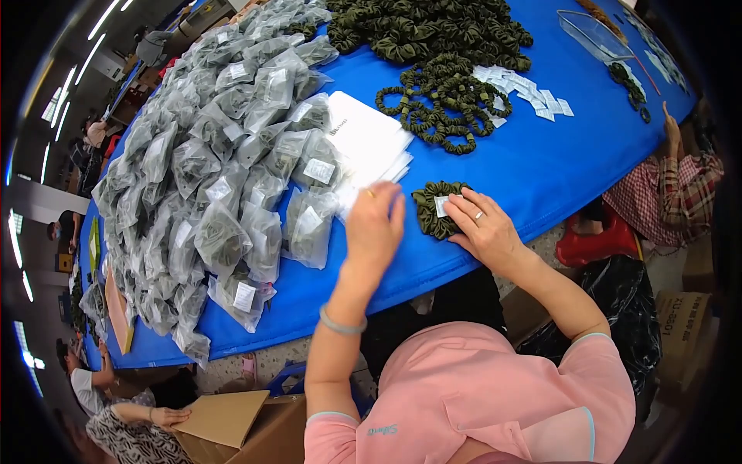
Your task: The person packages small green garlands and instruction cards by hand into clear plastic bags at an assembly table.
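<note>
A dark green scrunchie [437,220] lies bunched on the blue table near its front edge, a small white label [443,206] on top of it. My right hand [487,228], with a ring on one finger, grips the scrunchie, its fingertips over the label and its thumb at the near edge. To the left, my left hand [375,224] is at the lower edge of a stack of white plastic bags [367,135]. Its fingers are curled and slightly blurred; what they pinch, if anything, is hidden.
Bagged scrunchies [224,155] heap up along the left. Loose green scrunchies [433,31] pile at the back, with white labels [529,89] beside them. A clear basket [591,35] is at far right. Co-workers sit around; one person's hand [671,124] touches the table's right edge.
</note>
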`<state>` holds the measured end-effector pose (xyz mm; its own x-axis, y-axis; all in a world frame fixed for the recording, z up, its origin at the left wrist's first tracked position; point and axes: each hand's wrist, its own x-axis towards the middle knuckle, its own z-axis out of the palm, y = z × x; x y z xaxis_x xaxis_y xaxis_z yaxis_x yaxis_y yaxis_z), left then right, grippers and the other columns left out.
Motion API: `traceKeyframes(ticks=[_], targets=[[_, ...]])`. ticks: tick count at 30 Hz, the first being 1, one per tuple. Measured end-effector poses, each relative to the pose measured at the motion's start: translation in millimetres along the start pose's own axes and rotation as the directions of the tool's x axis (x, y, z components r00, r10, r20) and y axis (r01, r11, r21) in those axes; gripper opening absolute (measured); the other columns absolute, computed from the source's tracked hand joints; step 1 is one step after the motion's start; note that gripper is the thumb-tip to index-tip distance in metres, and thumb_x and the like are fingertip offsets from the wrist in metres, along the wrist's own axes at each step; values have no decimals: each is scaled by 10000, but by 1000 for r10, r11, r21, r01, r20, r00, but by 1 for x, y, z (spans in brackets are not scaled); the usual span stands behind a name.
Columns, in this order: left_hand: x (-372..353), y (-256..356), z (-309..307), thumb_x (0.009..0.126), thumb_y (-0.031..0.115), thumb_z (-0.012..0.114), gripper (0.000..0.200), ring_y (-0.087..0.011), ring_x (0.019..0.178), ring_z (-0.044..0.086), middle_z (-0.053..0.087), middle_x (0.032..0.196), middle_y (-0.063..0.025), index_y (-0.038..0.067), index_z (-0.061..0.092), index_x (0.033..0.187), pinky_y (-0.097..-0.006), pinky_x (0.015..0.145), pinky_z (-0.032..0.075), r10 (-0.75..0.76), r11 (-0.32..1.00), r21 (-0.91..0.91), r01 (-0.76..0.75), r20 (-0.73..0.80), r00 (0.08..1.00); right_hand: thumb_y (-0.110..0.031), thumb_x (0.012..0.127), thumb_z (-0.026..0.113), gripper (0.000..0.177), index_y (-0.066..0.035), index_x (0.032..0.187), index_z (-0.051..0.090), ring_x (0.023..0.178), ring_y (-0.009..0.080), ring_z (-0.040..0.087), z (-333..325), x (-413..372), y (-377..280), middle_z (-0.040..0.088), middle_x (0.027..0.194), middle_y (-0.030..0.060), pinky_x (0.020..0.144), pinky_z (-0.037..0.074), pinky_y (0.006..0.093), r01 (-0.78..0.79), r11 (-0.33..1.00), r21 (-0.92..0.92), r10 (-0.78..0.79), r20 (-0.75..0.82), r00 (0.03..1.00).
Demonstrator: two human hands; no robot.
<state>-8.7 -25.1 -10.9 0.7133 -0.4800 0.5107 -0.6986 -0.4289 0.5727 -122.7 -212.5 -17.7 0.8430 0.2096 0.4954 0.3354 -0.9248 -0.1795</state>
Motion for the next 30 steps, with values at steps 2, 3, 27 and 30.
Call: traceKeyframes(ticks=[2,3,27,30], targets=[[32,-37,2,813,48,631,105,-312,842,642,676,995,-141,-5,673,894,-379,732,528,13,978,208,0,-63,998,-49,730,740,513,-17,1217,580,1132,317,587,5,0,3,594,1241,121,942,505,360,9,1000,-10,-9,-10,1000],[47,-57,4,803,39,622,83,-332,809,643,678,953,-167,-19,672,836,-397,712,528,19,970,244,-14,-16,1000,-49,730,740,513,-17,1217,580,1132,317,587,6,0,3,594,1241,121,942,505,360,23,1000,-15,-23,-18,1000],[34,33,22,706,34,614,34,-299,701,560,586,736,-150,10,598,724,-396,604,501,307,878,343,-333,129,943,65,803,618,408,9,1207,634,888,111,617,-43,-8,24,680,1093,84,795,509,227,-292,388,874,748,-114,654],[13,48,37,713,22,611,31,-298,715,556,585,738,-156,3,586,717,-373,630,499,238,914,272,-302,246,940,76,775,622,424,27,1196,629,927,156,640,-45,-20,11,681,1088,99,817,515,244,-337,446,829,765,-158,624]])
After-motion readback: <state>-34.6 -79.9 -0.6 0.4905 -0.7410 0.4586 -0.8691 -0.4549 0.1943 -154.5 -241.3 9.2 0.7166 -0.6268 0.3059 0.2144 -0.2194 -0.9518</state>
